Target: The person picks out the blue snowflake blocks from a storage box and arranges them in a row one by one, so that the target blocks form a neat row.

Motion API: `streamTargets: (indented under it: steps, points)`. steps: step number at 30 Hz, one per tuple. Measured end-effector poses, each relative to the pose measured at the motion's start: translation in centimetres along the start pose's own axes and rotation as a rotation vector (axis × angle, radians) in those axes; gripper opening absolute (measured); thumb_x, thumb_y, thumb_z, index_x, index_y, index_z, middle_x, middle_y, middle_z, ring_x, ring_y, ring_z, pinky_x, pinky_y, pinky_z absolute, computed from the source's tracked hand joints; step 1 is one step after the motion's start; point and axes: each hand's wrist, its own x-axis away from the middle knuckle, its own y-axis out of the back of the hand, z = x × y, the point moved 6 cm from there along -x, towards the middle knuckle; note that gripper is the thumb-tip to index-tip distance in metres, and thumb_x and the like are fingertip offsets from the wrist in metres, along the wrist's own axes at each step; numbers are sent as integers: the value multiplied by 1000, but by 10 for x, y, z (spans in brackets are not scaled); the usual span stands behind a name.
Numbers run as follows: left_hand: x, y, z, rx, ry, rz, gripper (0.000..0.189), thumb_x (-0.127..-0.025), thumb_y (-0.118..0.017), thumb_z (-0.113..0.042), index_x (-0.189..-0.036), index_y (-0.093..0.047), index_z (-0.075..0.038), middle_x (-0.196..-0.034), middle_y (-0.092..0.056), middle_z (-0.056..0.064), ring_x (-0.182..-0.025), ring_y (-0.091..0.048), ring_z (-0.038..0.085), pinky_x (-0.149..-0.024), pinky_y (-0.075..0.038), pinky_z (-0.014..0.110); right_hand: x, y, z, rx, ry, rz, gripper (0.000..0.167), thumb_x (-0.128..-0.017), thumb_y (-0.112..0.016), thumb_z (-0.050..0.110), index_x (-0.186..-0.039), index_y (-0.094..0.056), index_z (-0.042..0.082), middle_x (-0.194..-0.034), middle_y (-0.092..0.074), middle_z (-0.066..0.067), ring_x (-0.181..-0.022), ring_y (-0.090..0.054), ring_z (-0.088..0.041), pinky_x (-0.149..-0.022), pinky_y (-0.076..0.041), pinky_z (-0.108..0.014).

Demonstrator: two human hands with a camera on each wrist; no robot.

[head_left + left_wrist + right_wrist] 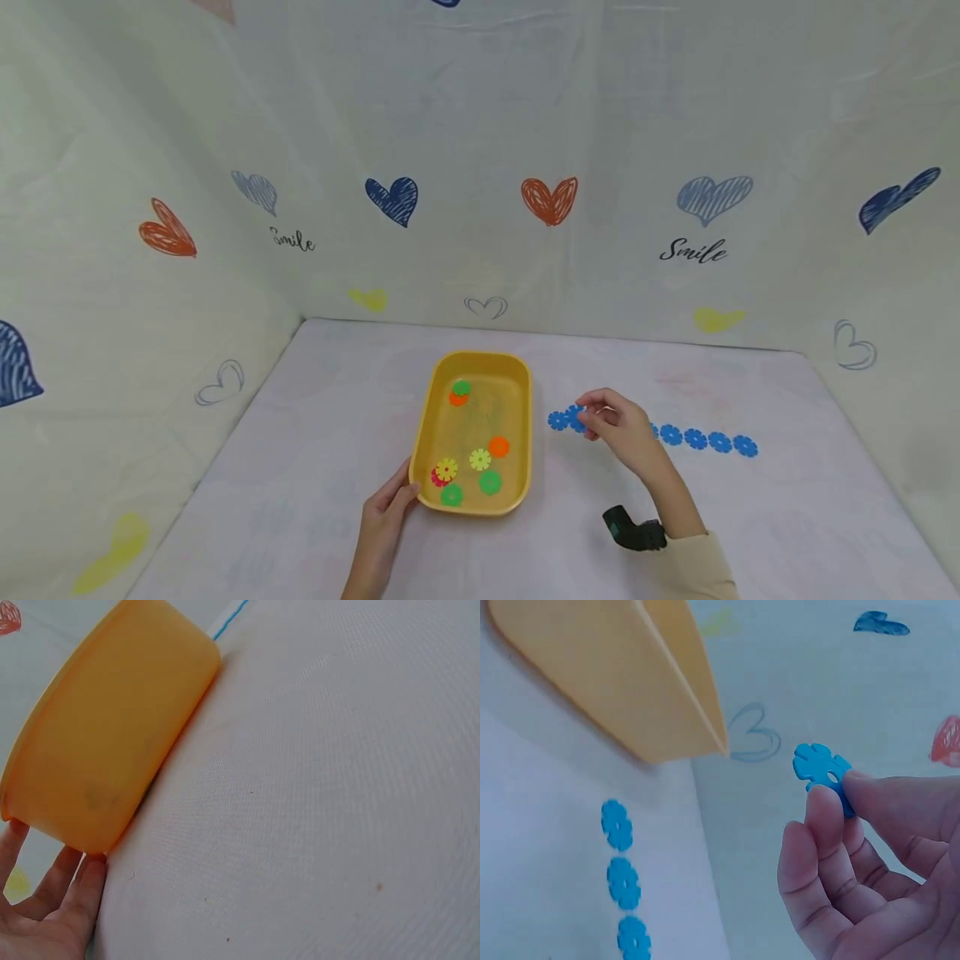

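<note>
A yellow plastic tray (472, 506) stands on the table, and my left hand (384, 517) holds its near left corner, thumb at the rim. In the left wrist view the fingertips (91, 874) touch the tray's outer wall low down, close to the table. My right hand (618, 427) is to the right of the tray. Between thumb and fingers it pinches a blue snowflake disc (817, 763), raised above the table. Below it runs a row of similar blue discs (695, 438); the hand hides part of this row in the head view.
Inside the tray lie several loose discs: green (490, 482), orange (498, 447), yellow (480, 459) and a red one partly covered. A white sheet with printed hearts (550, 201) rises behind the table. A black device (636, 531) is strapped at my right wrist.
</note>
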Motion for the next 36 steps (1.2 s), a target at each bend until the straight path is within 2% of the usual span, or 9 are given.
streamTargets:
  steps: [3,6,10,13,19,25,29,33,36]
  points:
    - [0,0,0,-4,-4,-2,49,-91,-53,-22,-137,-46,-7,-143,-43,5,-134,-39,22,-96,-47,24,4,24,-25,22,-18,-48,29,-91,-59,18,-114,-57,1,-95,-57,-13,-75,-63,-16,-70,-55,-16]
    - [0,0,0,-1,-4,-2,48,-91,-53,-22,-136,-46,-8,-142,-44,5,-134,-39,22,-96,-47,25,-1,49,-78,42,19,-110,32,-92,-57,28,-117,-57,7,-96,-57,-10,-77,-64,-15,-70,-55,-14]
    - [0,0,0,-10,1,-5,49,-91,-54,-23,-136,-46,-8,-142,-44,5,-134,-39,23,-98,-46,28,-7,84,-152,114,6,-203,42,-90,-53,46,-120,-56,17,-97,-56,-2,-78,-65,-9,-70,-53,-9]
    - [0,1,1,-22,7,-9,49,-91,-54,-25,-136,-46,-8,-142,-44,5,-134,-39,23,-98,-44,29,-2,106,-175,192,-62,-264,46,-89,-52,50,-122,-54,18,-100,-55,-3,-79,-66,-10,-71,-52,-8]
    - [-1,1,1,-14,10,-1,49,-91,-54,-26,-137,-45,-8,-143,-44,6,-134,-39,24,-98,-44,30,15,145,-190,233,-136,-351,50,-91,-50,46,-126,-51,10,-101,-54,-6,-77,-65,-4,-69,-52,-5]
    - [-1,0,1,-10,6,3,49,-92,-53,-26,-137,-45,-8,-142,-44,6,-133,-41,24,-97,-46,27,31,178,-200,178,-258,-410,47,-91,-53,42,-126,-50,11,-90,-54,14,-72,-63,4,-64,-49,-2]
    - [-2,1,1,10,-7,11,49,-92,-54,-24,-137,-45,-8,-143,-44,5,-132,-41,22,-95,-48,24,42,192,-185,133,-343,-421,44,-92,-53,35,-125,-48,6,-81,-52,20,-67,-61,7,-59,-47,-2]
    - [-3,2,1,24,-12,16,49,-92,-53,-23,-137,-45,-8,-143,-43,5,-133,-40,21,-95,-48,22,50,197,-165,141,-410,-421,50,-95,-50,26,-131,-40,-7,-77,-51,18,-62,-58,7,-56,-50,-7]
    - [-3,2,1,29,-10,13,49,-92,-53,-22,-137,-45,-7,-143,-43,5,-133,-40,21,-95,-48,22,54,200,-164,141,-466,-424,49,-95,-49,22,-132,-38,-9,-78,-52,14,-61,-55,7,-53,-52,-12]
